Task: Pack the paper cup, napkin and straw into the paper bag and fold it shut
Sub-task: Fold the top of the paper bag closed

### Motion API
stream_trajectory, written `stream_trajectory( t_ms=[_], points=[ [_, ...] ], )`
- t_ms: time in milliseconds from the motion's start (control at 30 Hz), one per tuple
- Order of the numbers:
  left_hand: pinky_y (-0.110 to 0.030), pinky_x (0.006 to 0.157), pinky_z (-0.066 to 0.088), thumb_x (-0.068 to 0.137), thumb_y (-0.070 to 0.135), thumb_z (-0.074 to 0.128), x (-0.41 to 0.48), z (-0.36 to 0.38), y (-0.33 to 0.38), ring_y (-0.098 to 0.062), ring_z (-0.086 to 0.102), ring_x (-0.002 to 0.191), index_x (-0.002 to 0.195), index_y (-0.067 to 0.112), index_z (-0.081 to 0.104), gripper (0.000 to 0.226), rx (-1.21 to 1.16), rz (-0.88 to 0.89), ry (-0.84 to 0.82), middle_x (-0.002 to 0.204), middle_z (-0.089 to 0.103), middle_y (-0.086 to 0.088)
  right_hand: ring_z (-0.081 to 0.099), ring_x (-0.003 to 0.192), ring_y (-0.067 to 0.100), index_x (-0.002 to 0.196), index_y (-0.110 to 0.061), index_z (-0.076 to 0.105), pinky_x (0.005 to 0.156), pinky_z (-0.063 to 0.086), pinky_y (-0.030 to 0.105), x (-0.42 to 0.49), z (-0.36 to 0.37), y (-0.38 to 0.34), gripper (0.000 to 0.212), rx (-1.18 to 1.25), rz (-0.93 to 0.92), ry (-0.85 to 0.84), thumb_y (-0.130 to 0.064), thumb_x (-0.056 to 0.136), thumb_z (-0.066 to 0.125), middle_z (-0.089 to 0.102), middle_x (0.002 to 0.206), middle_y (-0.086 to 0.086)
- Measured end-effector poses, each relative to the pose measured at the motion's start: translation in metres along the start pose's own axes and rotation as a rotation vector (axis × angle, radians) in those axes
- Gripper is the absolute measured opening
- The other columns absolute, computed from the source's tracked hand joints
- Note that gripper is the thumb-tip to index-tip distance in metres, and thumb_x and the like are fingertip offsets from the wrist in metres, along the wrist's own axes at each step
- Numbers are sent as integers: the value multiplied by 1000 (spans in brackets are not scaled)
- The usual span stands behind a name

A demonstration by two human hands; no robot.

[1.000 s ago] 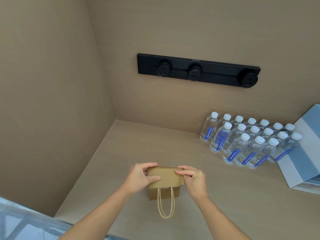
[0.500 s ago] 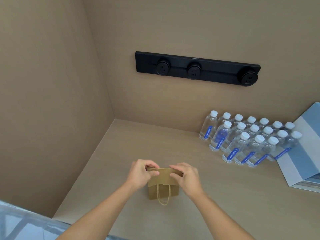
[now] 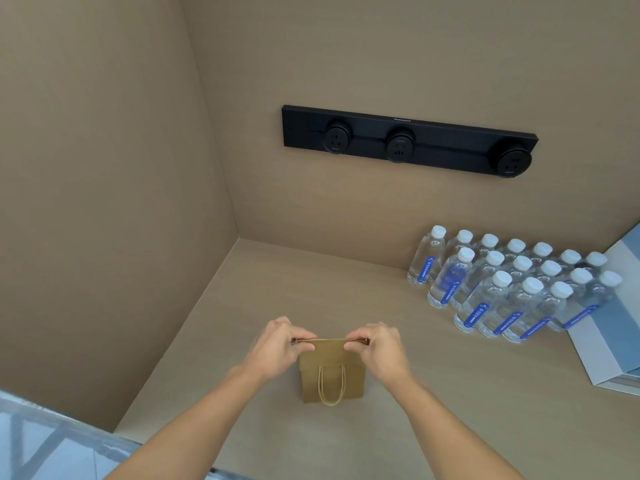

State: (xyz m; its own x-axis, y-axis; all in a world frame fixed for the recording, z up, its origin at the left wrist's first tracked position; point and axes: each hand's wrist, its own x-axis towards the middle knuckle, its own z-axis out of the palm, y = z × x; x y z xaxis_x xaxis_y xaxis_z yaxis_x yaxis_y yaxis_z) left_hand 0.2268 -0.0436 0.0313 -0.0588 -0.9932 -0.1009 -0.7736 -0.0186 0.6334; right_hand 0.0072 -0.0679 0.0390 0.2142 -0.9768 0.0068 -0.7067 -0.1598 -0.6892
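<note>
A small brown paper bag (image 3: 331, 372) stands upright on the beige counter, its top folded over toward me and its twine handle (image 3: 331, 386) hanging down the front. My left hand (image 3: 277, 348) pinches the left end of the folded top edge. My right hand (image 3: 379, 349) pinches the right end of the same fold. The cup, napkin and straw are not visible; the bag's inside is hidden.
Several water bottles (image 3: 502, 292) with white caps and blue labels stand in rows at the back right. A white and blue box (image 3: 613, 337) lies at the right edge. A black socket rail (image 3: 408, 142) is on the back wall. Walls close the left and back.
Both hands have pressed the folded top flap further down and slid out to its two ends. The handle now hangs shorter against the bag's front.
</note>
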Motion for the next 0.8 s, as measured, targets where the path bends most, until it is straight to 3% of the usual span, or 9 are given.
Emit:
stream_trajectory(
  t_ms=[167, 300, 367, 433, 467, 533, 600, 700, 800],
  points=[
    [-6, 73, 38, 88, 36, 68, 3, -7, 1, -5, 55, 80, 103, 45, 73, 19, -16, 52, -48, 79, 70, 6, 56, 81, 16, 83, -23, 80, 72, 35, 21, 0, -1, 0, 6, -1, 14, -7, -21, 78, 76, 76, 80, -4],
    [-1, 69, 35, 95, 35, 60, 3, -12, 1, 1, 62, 94, 113, 36, 72, 22, -9, 103, -73, 99, 77, 5, 60, 83, 18, 83, -24, 80, 74, 41, 23, 0, -2, 0, 7, -3, 14, 4, -20, 79, 76, 76, 80, -6],
    [-6, 69, 39, 98, 35, 55, 1, -11, 0, 1, 65, 82, 119, 39, 68, 26, -13, 100, -96, 76, 77, 2, 59, 83, 17, 87, -25, 79, 77, 44, 25, 0, -3, 0, 8, -53, -15, -5, -23, 81, 73, 76, 83, -6],
    [-11, 71, 43, 99, 39, 49, -1, -11, -1, 5, 62, 59, 126, 46, 60, 30, -1, 84, -133, 45, 62, 7, 50, 79, 13, 91, -26, 79, 79, 42, 26, 0, -5, -2, 11, -132, -59, -3, -27, 83, 71, 76, 87, -8],
    [-13, 75, 46, 99, 41, 49, -1, -10, -1, 8, 59, 55, 128, 46, 58, 31, 4, 73, -143, 42, 59, 9, 45, 78, 11, 93, -27, 78, 79, 40, 25, 0, -5, -3, 12, -153, -72, 0, -29, 84, 71, 76, 89, -8],
    [-19, 81, 51, 94, 45, 55, 0, -8, 3, 6, 57, 49, 127, 44, 59, 33, -5, 47, -162, 65, 73, 18, 44, 81, 14, 95, -29, 77, 79, 41, 27, 1, -4, -8, 15, -193, -91, -7, -34, 82, 71, 75, 90, -9],
    [-17, 69, 54, 88, 46, 63, 2, -6, 10, -5, 55, 38, 121, 46, 63, 33, -21, 39, -184, 101, 72, 30, 49, 85, 20, 95, -30, 77, 79, 45, 32, 1, 0, -15, 16, -232, -121, -32, -35, 81, 71, 74, 88, -7],
    [-4, 43, 38, 81, 49, 67, 1, -4, 17, -6, 53, 33, 105, 61, 62, 27, 51, 46, -168, 92, 71, 32, 52, 89, 22, 94, -29, 77, 84, 46, 33, 3, 4, -21, 15, -231, -137, -68, -33, 81, 70, 72, 88, -4],
    [-2, 45, 39, 80, 48, 66, 1, -8, 17, -4, 55, 32, 95, 57, 65, 18, 66, 37, -139, 87, 73, 27, 56, 92, 23, 93, -23, 77, 87, 43, 29, 6, 1, -18, 13, -198, -111, -111, -25, 82, 71, 72, 91, 1]
  ],
)
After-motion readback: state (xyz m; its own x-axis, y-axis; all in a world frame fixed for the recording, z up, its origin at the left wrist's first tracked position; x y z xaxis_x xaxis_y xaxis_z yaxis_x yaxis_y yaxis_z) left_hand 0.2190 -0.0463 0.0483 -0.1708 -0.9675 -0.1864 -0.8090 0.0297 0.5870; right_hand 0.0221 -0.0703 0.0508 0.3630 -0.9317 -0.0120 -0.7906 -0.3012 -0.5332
